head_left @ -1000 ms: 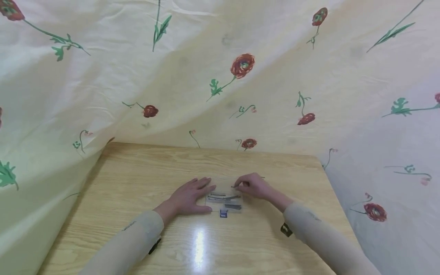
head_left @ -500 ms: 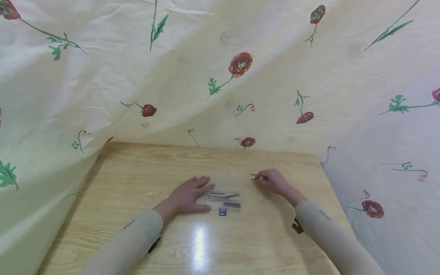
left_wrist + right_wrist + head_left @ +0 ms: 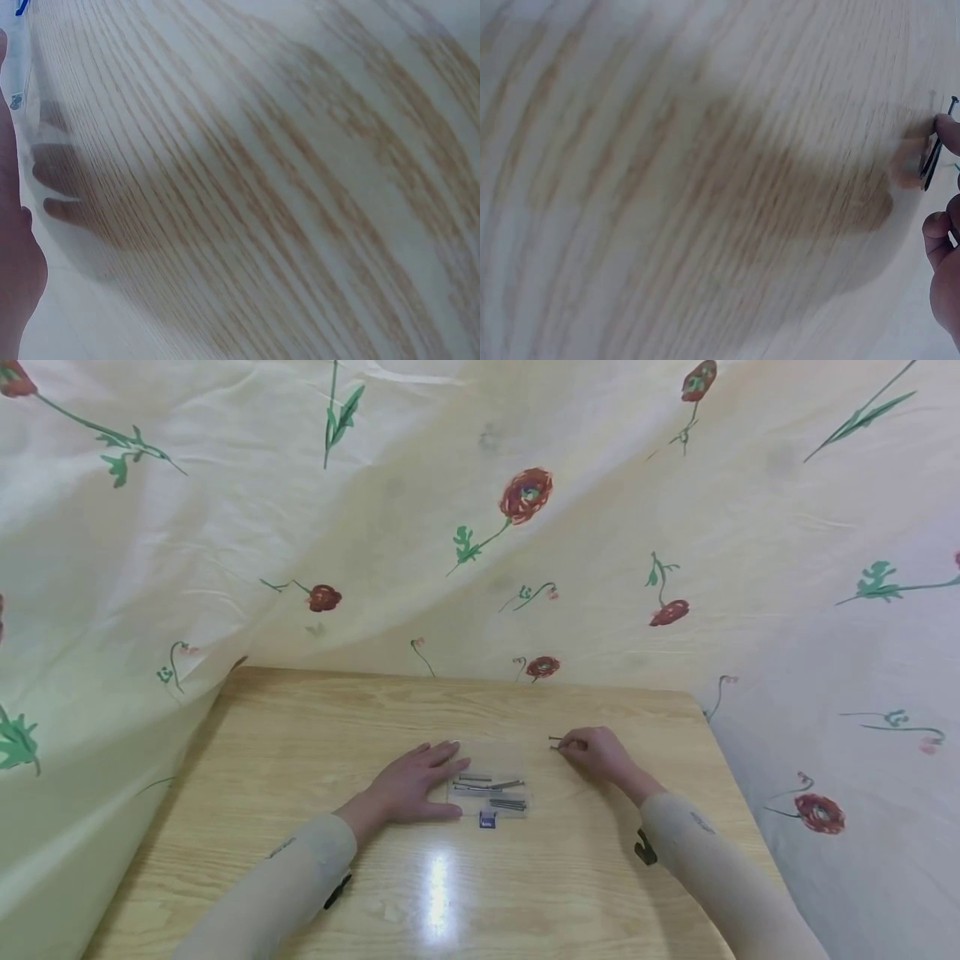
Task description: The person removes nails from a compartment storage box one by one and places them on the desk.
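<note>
My left hand (image 3: 412,785) lies with spread fingers along the left side of a clear plastic case (image 3: 491,758). Several grey nails (image 3: 477,787) lie loosely across its middle, and a bundle of nails (image 3: 507,804) lines up in the front right part. To the right of the case, my right hand (image 3: 597,752) pinches a nail (image 3: 933,159) between thumb and fingertips, low over the table. Another nail's head end (image 3: 555,738) shows just beyond those fingertips in the head view; the rest is hidden. Only an edge of the left hand (image 3: 15,262) shows in the left wrist view.
A small blue label (image 3: 487,820) sits at the case's front edge. The wood-grain table (image 3: 337,877) extends around both hands. A flowered cloth (image 3: 420,527) hangs behind the table and down both sides.
My right hand has moved from the right edge of the case rightward and slightly back, to the nail on the table, and has stayed there since. My left hand has kept its place.
</note>
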{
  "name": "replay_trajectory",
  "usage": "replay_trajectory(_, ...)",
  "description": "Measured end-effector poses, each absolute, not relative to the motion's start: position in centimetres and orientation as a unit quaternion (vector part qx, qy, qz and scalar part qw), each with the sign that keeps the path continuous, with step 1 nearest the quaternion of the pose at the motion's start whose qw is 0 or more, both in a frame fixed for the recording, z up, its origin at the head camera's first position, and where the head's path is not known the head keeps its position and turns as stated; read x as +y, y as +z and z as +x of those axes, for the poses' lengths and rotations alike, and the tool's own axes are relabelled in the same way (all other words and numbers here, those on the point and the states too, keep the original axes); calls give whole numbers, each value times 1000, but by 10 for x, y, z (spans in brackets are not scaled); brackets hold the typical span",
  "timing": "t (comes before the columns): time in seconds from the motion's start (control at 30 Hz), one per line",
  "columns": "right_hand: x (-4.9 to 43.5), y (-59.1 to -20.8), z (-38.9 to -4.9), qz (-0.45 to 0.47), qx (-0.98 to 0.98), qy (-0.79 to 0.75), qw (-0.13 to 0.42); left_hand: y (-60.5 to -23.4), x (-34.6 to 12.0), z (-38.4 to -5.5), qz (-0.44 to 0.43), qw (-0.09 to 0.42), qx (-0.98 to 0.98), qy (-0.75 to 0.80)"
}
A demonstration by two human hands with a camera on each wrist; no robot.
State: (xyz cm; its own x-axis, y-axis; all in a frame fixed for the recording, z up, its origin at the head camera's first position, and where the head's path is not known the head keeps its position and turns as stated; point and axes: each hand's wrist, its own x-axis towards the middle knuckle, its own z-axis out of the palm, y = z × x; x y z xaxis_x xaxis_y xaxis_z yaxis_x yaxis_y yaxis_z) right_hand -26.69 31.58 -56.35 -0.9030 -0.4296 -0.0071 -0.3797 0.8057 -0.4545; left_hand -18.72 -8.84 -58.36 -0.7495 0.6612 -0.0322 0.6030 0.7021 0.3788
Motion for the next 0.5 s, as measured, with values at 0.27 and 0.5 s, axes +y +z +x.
replay_trajectory(0.27, 315, -564, -269, -225, 948, -220, 45, -586, -89, -188, 344, 81, 920, 168)
replay_trajectory(0.5, 316, -564, -269, -231, 947, -217, 44, -588, -90, -188, 344, 82, 921, 166)
